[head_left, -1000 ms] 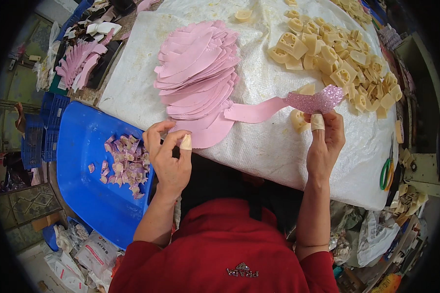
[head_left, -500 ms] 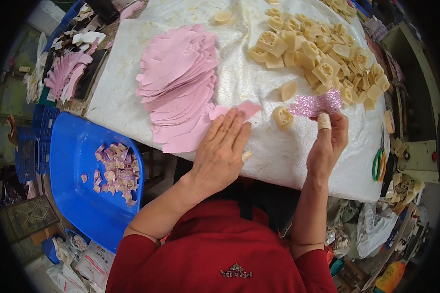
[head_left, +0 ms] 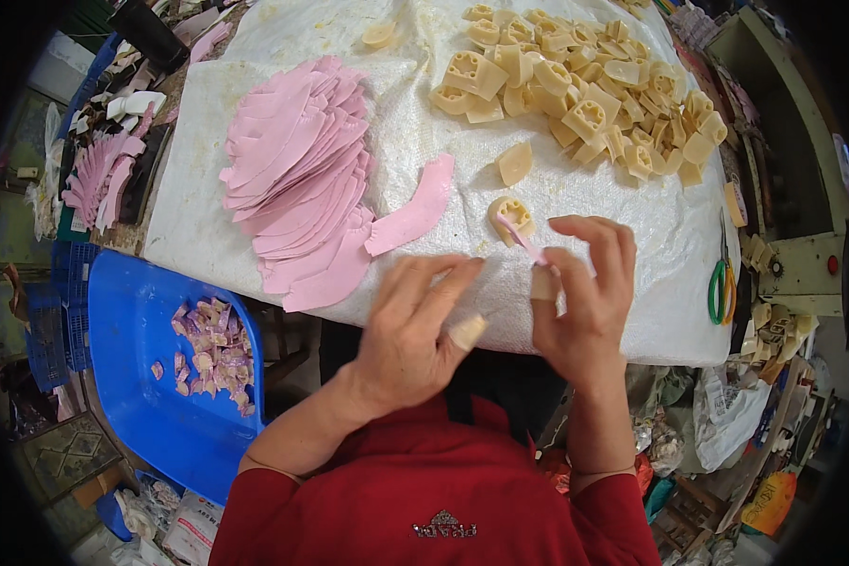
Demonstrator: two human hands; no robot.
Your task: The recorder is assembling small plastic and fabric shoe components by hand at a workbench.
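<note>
Left hand [head_left: 415,330] now off table — fingers [head_left: 443,288] loosely spread

a thin pink strip [head_left: 522,237] slants up from the right hand's [head_left: 583,300] fingertips, just above a yellow block [head_left: 511,216].

A single head-worn fisheye view looks steeply down from above the person's own chest onto the counter [head_left: 255,236], close enough that the hands fill the middle of the frame. The counter's near edge crosses mid-frame and its far end runs off the top. Straight edges bow toward the dark round rim.
</note>
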